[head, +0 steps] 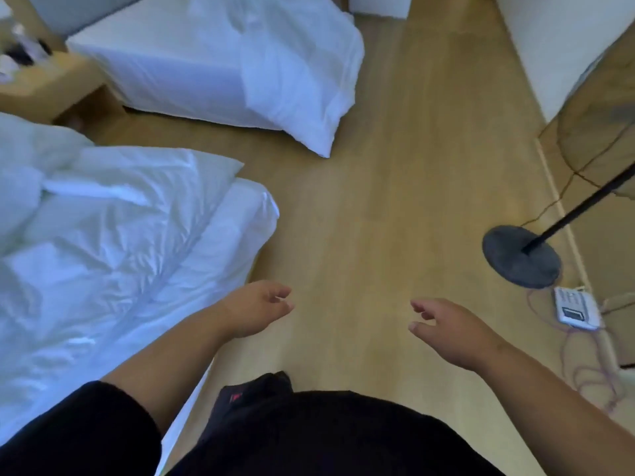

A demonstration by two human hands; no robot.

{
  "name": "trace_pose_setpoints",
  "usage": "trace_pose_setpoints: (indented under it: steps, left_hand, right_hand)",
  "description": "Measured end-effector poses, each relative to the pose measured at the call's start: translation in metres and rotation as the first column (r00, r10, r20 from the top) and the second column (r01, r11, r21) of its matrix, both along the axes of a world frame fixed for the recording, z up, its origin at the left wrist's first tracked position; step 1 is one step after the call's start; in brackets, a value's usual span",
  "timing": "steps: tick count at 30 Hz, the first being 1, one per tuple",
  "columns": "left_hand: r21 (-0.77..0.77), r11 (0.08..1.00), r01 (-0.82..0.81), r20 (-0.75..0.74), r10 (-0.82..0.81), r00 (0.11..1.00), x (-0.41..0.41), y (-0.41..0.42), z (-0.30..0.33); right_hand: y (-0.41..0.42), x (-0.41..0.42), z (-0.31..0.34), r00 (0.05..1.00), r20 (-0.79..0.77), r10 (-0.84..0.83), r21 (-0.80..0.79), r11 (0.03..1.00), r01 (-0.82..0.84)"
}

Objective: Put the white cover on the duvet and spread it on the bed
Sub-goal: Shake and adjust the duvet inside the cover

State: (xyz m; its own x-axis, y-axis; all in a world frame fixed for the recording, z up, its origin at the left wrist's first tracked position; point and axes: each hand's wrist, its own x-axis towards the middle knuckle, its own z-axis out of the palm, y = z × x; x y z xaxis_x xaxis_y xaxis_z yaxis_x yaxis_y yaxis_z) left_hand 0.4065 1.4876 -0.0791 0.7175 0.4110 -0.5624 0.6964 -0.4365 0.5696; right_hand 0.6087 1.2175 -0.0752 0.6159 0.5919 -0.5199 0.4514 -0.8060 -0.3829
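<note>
A crumpled white duvet [103, 228] lies spread over the near bed [247, 214] on the left, one corner pointing toward the floor. On a second bed [165, 73] farther back, another white duvet or cover [295, 73] hangs off the corner down to the floor. My left hand [257, 309] hovers just off the near bed's corner, fingers loosely curled and empty. My right hand [446, 329] hangs over the wooden floor, fingers loosely curled, holding nothing.
A wooden floor [378, 201] runs between the beds. A black round lamp base [520, 257] with its pole stands at the right, beside a white power strip [577, 309] and tangled cables. A wooden nightstand [44, 87] sits between the beds at the far left.
</note>
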Motion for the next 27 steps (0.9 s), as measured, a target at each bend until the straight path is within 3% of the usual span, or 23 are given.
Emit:
trace_pose_setpoints:
  steps: [7,10,18,27]
  left_hand:
    - [-0.039,0.980,-0.197,0.047,0.199,0.979,0.040,0.083,-0.018]
    - [-0.008,0.982,-0.190,0.078,0.190,0.979,0.088,0.131,-0.025]
    - [0.004,0.999,0.038,0.030,-0.038,0.999,0.249,0.245,-0.020]
    - [0.008,0.994,-0.111,-0.026,0.111,0.993,0.386,0.337,-0.037]
  right_hand:
    - [0.112,0.090,-0.009,0.991,0.011,0.136,0.040,0.990,-0.137]
    - [0.160,0.138,-0.013,0.986,0.049,0.159,0.007,0.987,-0.160]
    - [0.270,0.253,-0.006,0.995,0.047,0.083,0.019,0.996,-0.084]
    - [0.360,0.409,-0.018,0.988,0.034,0.148,0.055,0.987,-0.150]
